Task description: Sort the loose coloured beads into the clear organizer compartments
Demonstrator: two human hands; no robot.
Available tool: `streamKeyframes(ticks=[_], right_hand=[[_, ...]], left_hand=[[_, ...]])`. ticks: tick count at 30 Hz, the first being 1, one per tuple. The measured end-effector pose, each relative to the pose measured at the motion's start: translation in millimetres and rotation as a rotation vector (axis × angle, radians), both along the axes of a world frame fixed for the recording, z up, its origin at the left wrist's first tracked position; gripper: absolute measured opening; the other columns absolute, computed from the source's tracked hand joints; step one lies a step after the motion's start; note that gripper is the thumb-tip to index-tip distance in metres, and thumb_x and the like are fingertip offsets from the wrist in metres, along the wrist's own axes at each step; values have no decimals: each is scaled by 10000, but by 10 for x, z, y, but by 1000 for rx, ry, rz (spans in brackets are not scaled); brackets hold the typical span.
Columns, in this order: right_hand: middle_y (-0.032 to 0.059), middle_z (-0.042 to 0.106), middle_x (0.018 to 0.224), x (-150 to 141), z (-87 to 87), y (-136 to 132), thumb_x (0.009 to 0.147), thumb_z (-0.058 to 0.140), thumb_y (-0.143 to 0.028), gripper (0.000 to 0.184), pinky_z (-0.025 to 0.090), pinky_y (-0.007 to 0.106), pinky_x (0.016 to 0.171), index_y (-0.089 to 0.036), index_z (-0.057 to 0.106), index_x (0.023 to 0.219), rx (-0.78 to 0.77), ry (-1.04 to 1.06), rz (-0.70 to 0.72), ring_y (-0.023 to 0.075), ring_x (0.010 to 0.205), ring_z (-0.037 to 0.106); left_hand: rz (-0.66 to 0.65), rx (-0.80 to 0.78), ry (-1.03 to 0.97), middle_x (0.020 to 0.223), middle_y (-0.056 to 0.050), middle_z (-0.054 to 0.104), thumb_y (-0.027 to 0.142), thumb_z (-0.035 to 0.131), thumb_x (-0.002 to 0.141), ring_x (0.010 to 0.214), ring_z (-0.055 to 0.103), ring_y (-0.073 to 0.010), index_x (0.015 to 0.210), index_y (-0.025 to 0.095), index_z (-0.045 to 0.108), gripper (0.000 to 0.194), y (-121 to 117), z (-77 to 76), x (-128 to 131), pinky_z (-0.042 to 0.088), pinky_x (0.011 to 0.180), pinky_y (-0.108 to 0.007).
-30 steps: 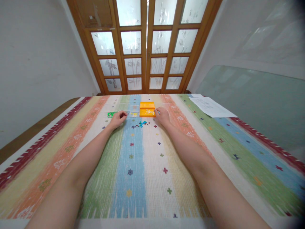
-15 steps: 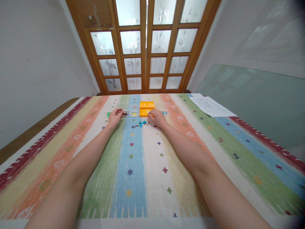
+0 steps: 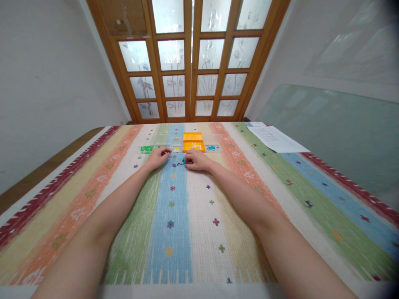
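My left hand is closed, thumb and fingertips together, at the front edge of the clear box with dark pieces; whatever the fingertips hold is too small to make out. My right hand reaches down with curled fingers over a little pile of small blue and dark pieces on the cloth, partly hiding it. Behind the hands lies an open orange box with small white pieces inside. To its left are clear boxes with yellow pieces and green pieces; on its right, one holds blue pieces.
A striped tablecloth covers the table. White paper sheets lie at the far right. Beyond the table stand wooden doors with glass panes, and a pale glass panel leans along the right wall.
My left hand has moved right, uncovering the green pieces. My right hand has come from the orange box's front down and left to the pile, uncovering the blue pieces' box.
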State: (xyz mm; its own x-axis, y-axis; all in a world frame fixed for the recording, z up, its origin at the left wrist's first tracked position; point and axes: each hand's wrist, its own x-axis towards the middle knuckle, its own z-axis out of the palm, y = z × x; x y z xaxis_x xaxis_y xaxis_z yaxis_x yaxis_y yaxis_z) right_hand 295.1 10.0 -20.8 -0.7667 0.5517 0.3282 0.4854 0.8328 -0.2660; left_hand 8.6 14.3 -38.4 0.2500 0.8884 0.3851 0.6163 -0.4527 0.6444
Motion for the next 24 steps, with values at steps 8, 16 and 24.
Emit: streamKeyframes(ticks=[8, 16, 24], right_hand=[[63, 658, 941, 1, -17, 29, 895, 662, -209, 48, 381, 330, 851, -198, 707, 882, 2, -17, 0, 225, 929, 548], [62, 678, 958, -11, -70, 49, 914, 658, -198, 72, 399, 324, 862, -196, 726, 936, 12, 32, 24, 219, 939, 574], [61, 698, 929, 161, -146, 253, 901, 620, -204, 80, 426, 339, 871, -202, 694, 872, 12, 277, -288, 224, 930, 590]], left_hand=[[-133, 8, 173, 1004, -50, 770, 333, 573, 932, 829, 662, -195, 1061, 208, 770, 266, -70, 26, 75, 523, 789, -324], [-266, 31, 291, 1011, -60, 751, 292, 609, 920, 933, 669, -218, 1061, 220, 770, 226, -143, 108, 174, 520, 862, -342], [-382, 30, 349, 1016, -77, 699, 318, 644, 930, 1027, 637, -253, 1052, 255, 795, 205, -206, 202, 212, 475, 952, -387]])
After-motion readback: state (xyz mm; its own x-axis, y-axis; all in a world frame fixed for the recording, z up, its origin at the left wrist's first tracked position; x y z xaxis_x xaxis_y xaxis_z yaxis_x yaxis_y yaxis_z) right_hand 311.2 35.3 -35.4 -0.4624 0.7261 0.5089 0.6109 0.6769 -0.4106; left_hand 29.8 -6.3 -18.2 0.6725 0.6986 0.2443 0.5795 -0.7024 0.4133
